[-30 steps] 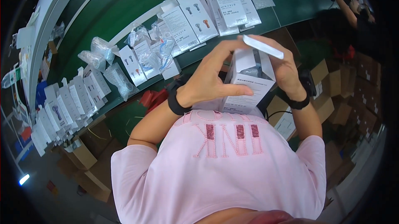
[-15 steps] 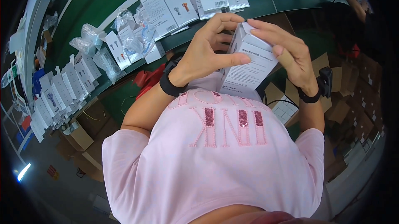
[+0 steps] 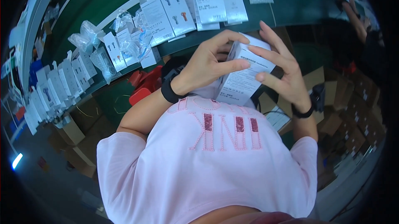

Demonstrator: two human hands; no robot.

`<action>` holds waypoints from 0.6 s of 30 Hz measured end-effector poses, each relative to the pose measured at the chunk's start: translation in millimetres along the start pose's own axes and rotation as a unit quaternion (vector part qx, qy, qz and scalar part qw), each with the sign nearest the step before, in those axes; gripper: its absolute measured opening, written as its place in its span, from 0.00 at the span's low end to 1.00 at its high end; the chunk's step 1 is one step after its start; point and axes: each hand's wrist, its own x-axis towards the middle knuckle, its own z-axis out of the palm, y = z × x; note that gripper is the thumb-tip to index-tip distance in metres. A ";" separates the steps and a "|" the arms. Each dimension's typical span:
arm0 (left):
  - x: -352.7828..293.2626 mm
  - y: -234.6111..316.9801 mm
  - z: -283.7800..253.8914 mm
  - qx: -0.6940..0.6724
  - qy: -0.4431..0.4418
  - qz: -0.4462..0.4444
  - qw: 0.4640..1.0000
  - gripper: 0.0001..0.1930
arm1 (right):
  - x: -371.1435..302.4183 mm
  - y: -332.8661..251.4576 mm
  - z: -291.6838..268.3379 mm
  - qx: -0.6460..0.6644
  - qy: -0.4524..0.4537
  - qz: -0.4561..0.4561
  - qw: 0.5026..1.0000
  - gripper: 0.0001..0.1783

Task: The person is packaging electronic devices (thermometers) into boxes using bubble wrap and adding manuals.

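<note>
A white printed carton (image 3: 239,86) stands tilted in front of my chest, its top end turned away from me. My left hand (image 3: 214,60) is closed around its left side, thumb across the printed face and a finger over the top edge. At the upper right, my right hand (image 3: 286,72) has bent fingers on the carton's top and the thumb at the right edge of the printed face. One finger of that hand is raised off the carton. The carton's underside and far side are hidden.
Flat-lying white cartons (image 3: 176,10) cover the green table (image 3: 286,8) ahead. Bubble-wrapped items (image 3: 104,64) lie to the left, beside a row of upright open cartons (image 3: 62,82). Brown cardboard boxes (image 3: 314,80) stand at right. Another person's arm (image 3: 353,14) reaches in at far right.
My right hand's fingers have spread over the carton's top, one lifting away. The right thumb has shifted onto the carton's edge. The carton sits slightly lower in view; my left hand keeps its grip.
</note>
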 end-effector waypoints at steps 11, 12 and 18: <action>-108.6 64.7 -90.8 0.292 0.305 0.063 0.904 0.29 | 72.8 292.2 -224.6 0.204 0.357 0.274 0.870 0.27; -134.7 56.1 -121.9 0.342 0.389 0.033 0.855 0.28 | 76.0 350.2 -234.5 0.202 0.372 0.270 0.865 0.29; -269.7 -12.0 -321.4 0.370 0.567 -0.298 0.673 0.52 | 76.8 436.8 -233.4 -0.101 0.435 0.331 0.831 0.34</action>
